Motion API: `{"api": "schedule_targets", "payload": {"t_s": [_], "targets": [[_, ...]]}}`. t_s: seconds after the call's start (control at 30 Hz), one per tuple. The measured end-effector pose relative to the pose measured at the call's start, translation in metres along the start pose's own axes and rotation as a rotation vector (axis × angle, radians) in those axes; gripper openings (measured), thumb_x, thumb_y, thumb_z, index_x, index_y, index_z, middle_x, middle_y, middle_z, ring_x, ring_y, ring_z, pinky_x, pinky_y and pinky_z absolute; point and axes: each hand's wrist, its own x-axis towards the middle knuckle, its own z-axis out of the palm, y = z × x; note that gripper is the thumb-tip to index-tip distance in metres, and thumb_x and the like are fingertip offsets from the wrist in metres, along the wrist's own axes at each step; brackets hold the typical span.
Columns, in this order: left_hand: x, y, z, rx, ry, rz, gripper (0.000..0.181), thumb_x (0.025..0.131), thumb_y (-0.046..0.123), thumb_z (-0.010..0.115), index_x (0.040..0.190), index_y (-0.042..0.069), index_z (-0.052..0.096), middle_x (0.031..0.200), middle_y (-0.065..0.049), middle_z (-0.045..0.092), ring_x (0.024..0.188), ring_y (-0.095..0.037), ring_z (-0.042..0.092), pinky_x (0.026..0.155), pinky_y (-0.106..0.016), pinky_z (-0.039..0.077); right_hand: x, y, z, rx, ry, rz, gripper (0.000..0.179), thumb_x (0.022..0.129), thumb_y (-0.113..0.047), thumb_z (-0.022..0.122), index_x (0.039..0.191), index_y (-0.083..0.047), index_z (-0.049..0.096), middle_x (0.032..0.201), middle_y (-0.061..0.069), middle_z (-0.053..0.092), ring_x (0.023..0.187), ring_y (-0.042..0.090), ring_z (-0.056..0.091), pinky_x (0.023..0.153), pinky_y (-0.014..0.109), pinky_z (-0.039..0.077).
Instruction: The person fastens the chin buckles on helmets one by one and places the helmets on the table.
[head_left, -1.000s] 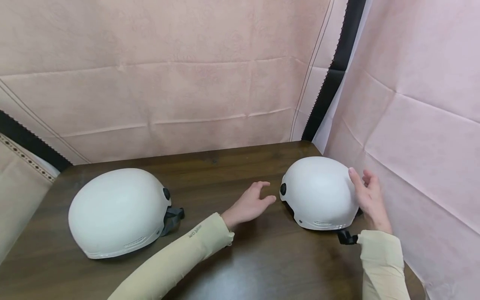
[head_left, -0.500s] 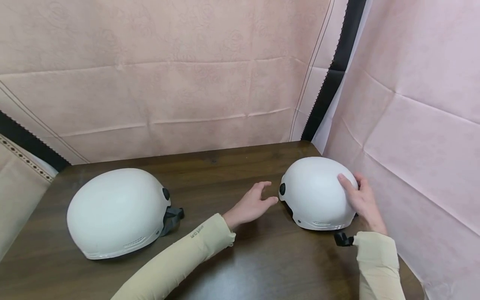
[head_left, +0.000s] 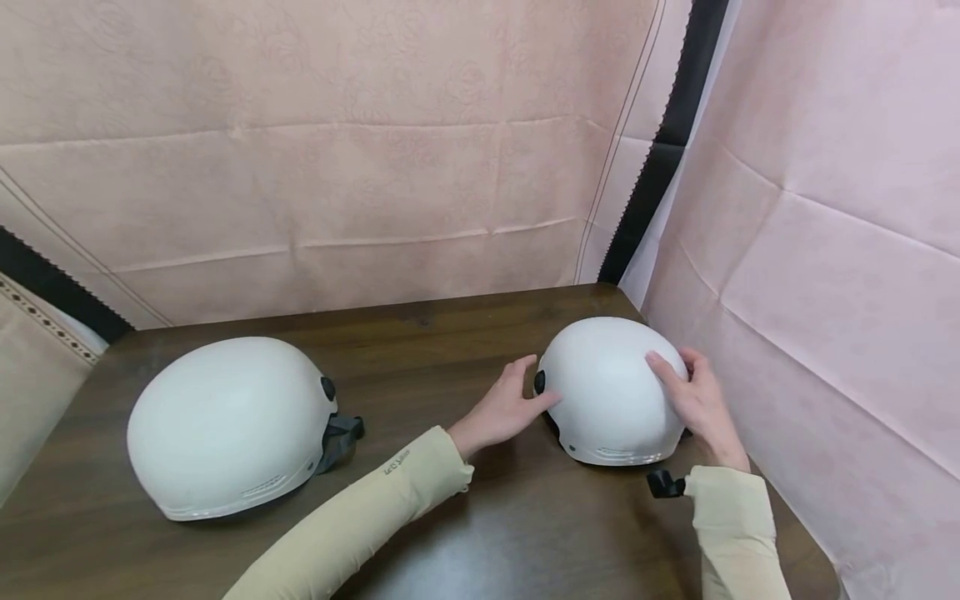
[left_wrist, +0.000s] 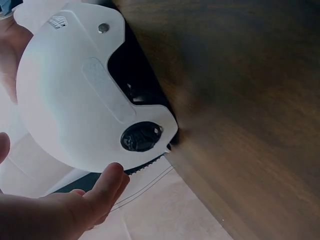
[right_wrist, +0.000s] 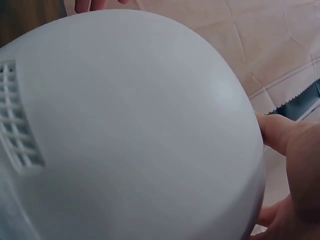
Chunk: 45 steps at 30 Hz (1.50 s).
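Note:
The white helmet (head_left: 611,400) at the right rests upright on the brown table, a round black vent or cap on its left side. My right hand (head_left: 701,400) grips its right end, thumb on the shell and fingers round the back, partly hidden. In the right wrist view that hand's thumb and fingers (right_wrist: 280,130) lie along the shell's edge. Opposite, my left hand (head_left: 502,408) is spread at the helmet's left side, thumb overlapping the shell. The left wrist view shows a left finger (left_wrist: 112,180) right at the shell's edge, near the black cap (left_wrist: 141,136).
A second white helmet (head_left: 225,425) with a dark strap (head_left: 341,437) sits at the left of the table (head_left: 480,542). Pinkish fabric walls (head_left: 375,167) rise behind the table and along its right side.
The right hand has closed onto the right helmet's end and moved it slightly leftward, toward the left hand. The left hand has barely moved; its thumb now overlaps the shell.

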Motion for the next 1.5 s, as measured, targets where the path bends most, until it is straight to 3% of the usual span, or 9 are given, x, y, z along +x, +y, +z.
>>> {"api": "schedule_targets", "payload": {"t_s": [0.13, 0.2, 0.37, 0.5, 0.87, 1.17, 1.33, 1.5], "targets": [[0.001, -0.001, -0.001, -0.004, -0.001, 0.006, 0.081, 0.091, 0.051, 0.061, 0.152, 0.010, 0.026, 0.152, -0.012, 0.029, 0.134, -0.028, 0.038, 0.105, -0.049, 0.036, 0.000, -0.004, 0.008, -0.047, -0.043, -0.026, 0.085, 0.093, -0.057, 0.053, 0.144, 0.006, 0.027, 0.137, 0.029, 0.036, 0.123, 0.040, 0.038, 0.102, 0.056, 0.032], [0.001, -0.002, -0.001, 0.001, -0.004, 0.003, 0.084, 0.089, 0.053, 0.061, 0.153, 0.011, 0.025, 0.152, -0.011, 0.029, 0.134, -0.028, 0.038, 0.105, -0.049, 0.036, -0.001, -0.006, 0.012, -0.080, -0.064, -0.009, 0.089, 0.092, -0.060, 0.052, 0.147, 0.004, 0.023, 0.142, 0.030, 0.029, 0.128, 0.042, 0.030, 0.103, 0.060, 0.030], [0.001, -0.002, -0.002, 0.007, 0.001, -0.007, 0.090, 0.087, 0.058, 0.062, 0.154, 0.012, 0.022, 0.154, -0.010, 0.026, 0.137, -0.025, 0.034, 0.106, -0.049, 0.034, -0.003, -0.009, 0.016, -0.118, -0.116, 0.065, 0.107, 0.088, -0.069, 0.048, 0.154, -0.001, -0.002, 0.153, 0.030, 0.005, 0.137, 0.046, 0.011, 0.107, 0.065, 0.021], [0.002, -0.002, -0.003, 0.008, 0.004, -0.001, 0.091, 0.086, 0.058, 0.063, 0.154, 0.012, 0.023, 0.154, -0.011, 0.025, 0.137, -0.026, 0.034, 0.106, -0.050, 0.034, -0.003, -0.008, 0.016, -0.065, -0.159, 0.105, 0.111, 0.086, -0.073, 0.048, 0.154, -0.007, -0.011, 0.156, 0.027, 0.003, 0.138, 0.045, 0.018, 0.107, 0.064, 0.023], [0.004, -0.002, -0.004, -0.018, -0.015, -0.024, 0.086, 0.087, 0.058, 0.063, 0.152, 0.014, 0.030, 0.138, -0.017, 0.037, 0.120, -0.028, 0.048, 0.098, -0.045, 0.042, 0.002, -0.010, 0.022, -0.024, -0.156, 0.119, 0.112, 0.083, -0.072, 0.055, 0.155, -0.009, -0.003, 0.156, 0.023, 0.014, 0.134, 0.041, 0.029, 0.103, 0.063, 0.031], [0.003, 0.000, -0.007, -0.021, 0.020, -0.074, 0.087, 0.087, 0.059, 0.062, 0.153, 0.012, 0.028, 0.142, -0.020, 0.036, 0.123, -0.031, 0.047, 0.102, -0.046, 0.039, 0.001, -0.008, 0.023, 0.011, -0.203, 0.073, 0.106, 0.087, -0.069, 0.051, 0.155, -0.006, 0.000, 0.154, 0.025, 0.018, 0.136, 0.040, 0.029, 0.106, 0.061, 0.028], [0.001, 0.000, -0.009, -0.025, 0.028, -0.091, 0.087, 0.087, 0.060, 0.060, 0.153, 0.013, 0.028, 0.145, -0.020, 0.034, 0.126, -0.031, 0.045, 0.103, -0.047, 0.038, 0.001, -0.001, 0.020, 0.019, -0.262, 0.075, 0.103, 0.090, -0.071, 0.042, 0.155, -0.006, -0.002, 0.155, 0.025, 0.014, 0.138, 0.040, 0.023, 0.109, 0.062, 0.022], [0.001, -0.004, -0.010, -0.050, 0.012, -0.112, 0.089, 0.086, 0.063, 0.060, 0.154, 0.016, 0.027, 0.144, -0.020, 0.033, 0.123, -0.032, 0.046, 0.103, -0.048, 0.038, 0.002, 0.011, 0.015, -0.005, -0.350, 0.137, 0.102, 0.087, -0.079, 0.029, 0.156, -0.012, -0.007, 0.160, 0.020, 0.000, 0.144, 0.040, 0.006, 0.109, 0.066, 0.010]]}}
